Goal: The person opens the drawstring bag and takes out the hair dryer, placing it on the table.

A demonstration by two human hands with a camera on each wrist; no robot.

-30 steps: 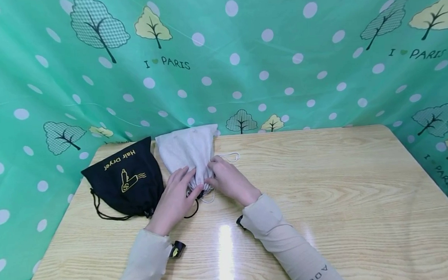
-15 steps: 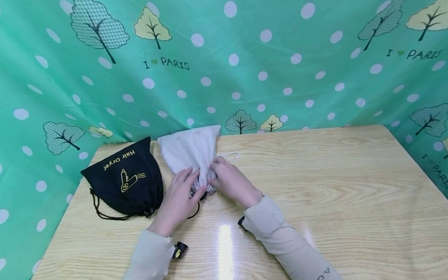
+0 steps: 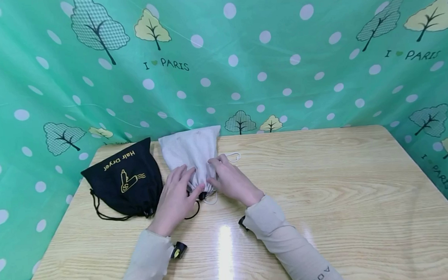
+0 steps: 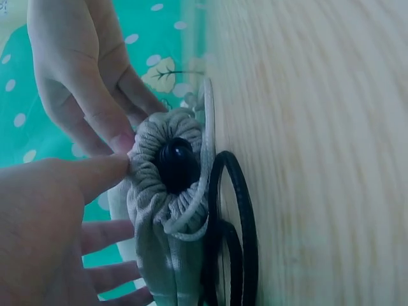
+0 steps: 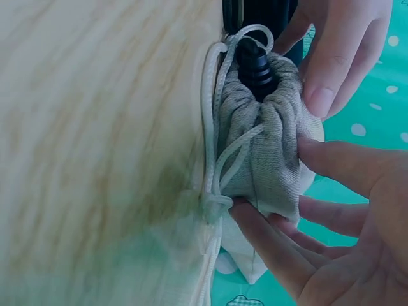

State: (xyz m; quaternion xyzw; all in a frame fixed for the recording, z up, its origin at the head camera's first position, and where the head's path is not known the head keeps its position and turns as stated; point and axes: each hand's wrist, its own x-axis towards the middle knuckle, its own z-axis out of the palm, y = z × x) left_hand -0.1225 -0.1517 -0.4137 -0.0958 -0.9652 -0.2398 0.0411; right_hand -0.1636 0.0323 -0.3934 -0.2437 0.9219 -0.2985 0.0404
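Observation:
A light grey cloth drawstring bag (image 3: 190, 148) lies at the table's back, its gathered mouth toward me. A black ribbed tip (image 5: 255, 73) shows inside that mouth. My left hand (image 3: 173, 199) rests on the bag's left side, thumb near the mouth and fingers straight and spread. On the other side my right hand (image 3: 232, 180) touches the cloth, its thumb on top and its fairly straight fingers along the side. Left of it is a black drawstring bag (image 3: 130, 184) with yellow "Hair Dryer" lettering. The grey bag's white cord (image 3: 232, 156) trails to the right.
The wooden table (image 3: 327, 193) extends far to the right. A green dotted curtain (image 3: 282, 89) with printed trees hangs along its back and sides. The black bag's cord (image 3: 107, 216) loops on the wood, and another black cord (image 4: 242, 210) lies beside the grey bag's mouth.
The grey bag has shifted slightly right and toward me, with both hands on it. Since half a second ago, my left hand has drawn slightly left and the black tip shows more. The black bag has stayed put.

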